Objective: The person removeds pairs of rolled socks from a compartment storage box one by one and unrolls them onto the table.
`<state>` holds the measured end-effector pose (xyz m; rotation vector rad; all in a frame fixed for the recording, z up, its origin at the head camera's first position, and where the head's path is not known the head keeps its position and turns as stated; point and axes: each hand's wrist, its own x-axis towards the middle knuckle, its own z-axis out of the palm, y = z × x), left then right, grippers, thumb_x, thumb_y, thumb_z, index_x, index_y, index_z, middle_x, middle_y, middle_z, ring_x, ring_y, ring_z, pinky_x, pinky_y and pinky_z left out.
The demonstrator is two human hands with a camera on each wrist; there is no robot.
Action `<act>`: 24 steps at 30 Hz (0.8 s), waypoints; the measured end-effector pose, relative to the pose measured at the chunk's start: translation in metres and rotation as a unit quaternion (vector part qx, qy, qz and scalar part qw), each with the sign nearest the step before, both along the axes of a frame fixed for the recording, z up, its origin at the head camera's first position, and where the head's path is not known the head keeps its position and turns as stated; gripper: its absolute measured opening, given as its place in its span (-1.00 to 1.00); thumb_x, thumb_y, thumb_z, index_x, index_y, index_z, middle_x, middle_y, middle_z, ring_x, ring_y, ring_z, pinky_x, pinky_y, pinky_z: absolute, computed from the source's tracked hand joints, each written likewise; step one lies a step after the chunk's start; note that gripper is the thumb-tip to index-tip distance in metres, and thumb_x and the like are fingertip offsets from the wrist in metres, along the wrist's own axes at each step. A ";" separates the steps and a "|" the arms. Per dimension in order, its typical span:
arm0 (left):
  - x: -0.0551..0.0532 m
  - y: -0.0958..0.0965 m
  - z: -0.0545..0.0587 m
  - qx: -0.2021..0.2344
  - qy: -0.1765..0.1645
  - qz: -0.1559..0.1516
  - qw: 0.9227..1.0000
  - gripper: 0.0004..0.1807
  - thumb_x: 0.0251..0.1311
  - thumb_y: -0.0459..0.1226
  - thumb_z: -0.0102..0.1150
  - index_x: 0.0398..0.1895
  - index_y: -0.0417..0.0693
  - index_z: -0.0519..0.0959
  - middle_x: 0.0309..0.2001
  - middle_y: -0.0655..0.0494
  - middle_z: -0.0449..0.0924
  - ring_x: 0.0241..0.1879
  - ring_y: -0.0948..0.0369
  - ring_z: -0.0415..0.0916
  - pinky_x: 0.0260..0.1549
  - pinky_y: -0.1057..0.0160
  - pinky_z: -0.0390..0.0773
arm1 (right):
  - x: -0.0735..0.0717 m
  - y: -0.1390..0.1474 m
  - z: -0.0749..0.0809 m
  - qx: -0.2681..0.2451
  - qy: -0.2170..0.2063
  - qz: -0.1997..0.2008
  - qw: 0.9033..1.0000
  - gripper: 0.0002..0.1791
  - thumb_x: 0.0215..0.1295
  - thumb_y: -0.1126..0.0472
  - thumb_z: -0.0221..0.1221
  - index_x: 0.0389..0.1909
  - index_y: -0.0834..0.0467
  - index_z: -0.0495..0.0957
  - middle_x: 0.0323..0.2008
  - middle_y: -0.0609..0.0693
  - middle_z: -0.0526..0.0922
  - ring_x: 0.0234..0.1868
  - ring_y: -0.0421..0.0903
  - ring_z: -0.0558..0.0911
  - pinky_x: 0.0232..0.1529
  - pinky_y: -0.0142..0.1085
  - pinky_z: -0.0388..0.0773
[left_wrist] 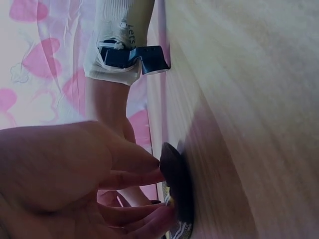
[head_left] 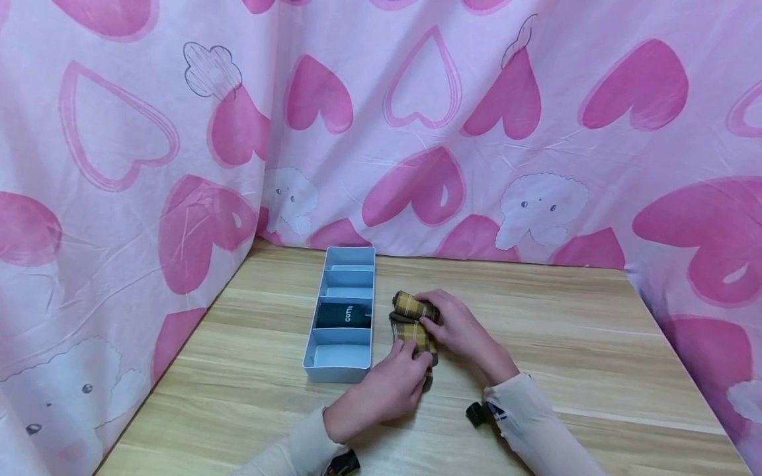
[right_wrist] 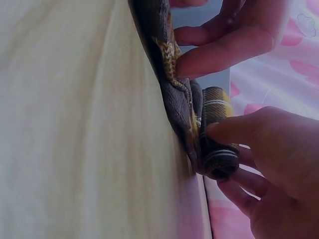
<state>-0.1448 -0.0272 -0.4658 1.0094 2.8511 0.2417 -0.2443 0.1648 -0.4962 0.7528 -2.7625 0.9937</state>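
My right grip (head_left: 455, 322) pinches the part-rolled plaid cloth (head_left: 411, 305); beside that, my left grip (head_left: 389, 383) touches it, whether pinching I can't tell.

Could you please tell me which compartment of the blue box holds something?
The second compartment from the near end: it holds a dark item with white lettering, while the other three compartments show only bare surfaces.

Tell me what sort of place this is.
Probably an indoor tabletop corner screened off, perhaps for filming: a wood-grain table stands against pink heart-print fabric on several sides, and a black device is worn at the cuff of the right sleeve.
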 end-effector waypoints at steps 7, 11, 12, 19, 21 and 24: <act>-0.001 0.002 -0.008 -0.013 0.059 0.005 0.998 -0.66 0.44 -0.18 0.35 0.23 0.16 0.61 0.15 0.08 0.61 0.15 0.09 0.50 0.19 0.15 0.64 | -0.004 0.004 -0.004 -0.024 0.023 0.011 0.999 -0.67 0.42 0.31 0.40 0.14 0.09 0.63 0.07 0.02 0.79 0.12 -0.01 0.75 0.19 0.02 0.69; -0.002 0.003 -0.014 -0.018 0.076 0.010 0.997 -0.65 0.43 -0.19 0.35 0.22 0.18 0.58 0.15 0.10 0.60 0.18 0.08 0.48 0.21 0.14 0.63 | -0.006 0.007 -0.007 -0.035 0.014 0.022 0.999 -0.64 0.38 0.31 0.43 0.14 0.10 0.63 0.09 0.05 0.78 0.13 0.00 0.75 0.19 0.01 0.71; -0.002 0.003 -0.015 -0.019 0.076 0.011 0.997 -0.66 0.44 -0.18 0.34 0.22 0.18 0.57 0.16 0.10 0.59 0.18 0.08 0.48 0.20 0.15 0.64 | -0.007 0.007 -0.007 -0.036 0.014 0.023 0.999 -0.63 0.37 0.32 0.44 0.15 0.12 0.64 0.11 0.07 0.77 0.16 0.03 0.74 0.22 0.04 0.70; -0.003 0.004 -0.016 -0.020 0.078 0.008 0.997 -0.66 0.45 -0.17 0.32 0.22 0.16 0.55 0.15 0.09 0.56 0.15 0.09 0.48 0.14 0.19 0.67 | -0.009 0.007 -0.006 -0.010 0.043 0.008 0.999 -0.59 0.33 0.32 0.46 0.18 0.23 0.70 0.31 0.21 0.64 0.38 0.19 0.61 0.44 0.15 0.54; -0.004 0.004 -0.017 -0.020 0.080 0.008 0.997 -0.65 0.43 -0.16 0.33 0.22 0.16 0.54 0.15 0.09 0.55 0.14 0.09 0.48 0.12 0.20 0.67 | -0.010 0.006 -0.005 -0.004 0.058 0.012 0.998 -0.58 0.33 0.33 0.45 0.19 0.22 0.69 0.26 0.15 0.67 0.33 0.13 0.65 0.38 0.10 0.60; -0.005 0.004 -0.019 -0.016 0.089 0.006 0.996 -0.62 0.40 -0.15 0.35 0.22 0.16 0.54 0.13 0.09 0.55 0.10 0.10 0.48 0.06 0.22 0.67 | -0.011 0.005 -0.005 0.003 0.077 0.019 0.997 -0.59 0.33 0.35 0.43 0.19 0.16 0.67 0.15 0.05 0.72 0.22 0.06 0.71 0.28 0.06 0.67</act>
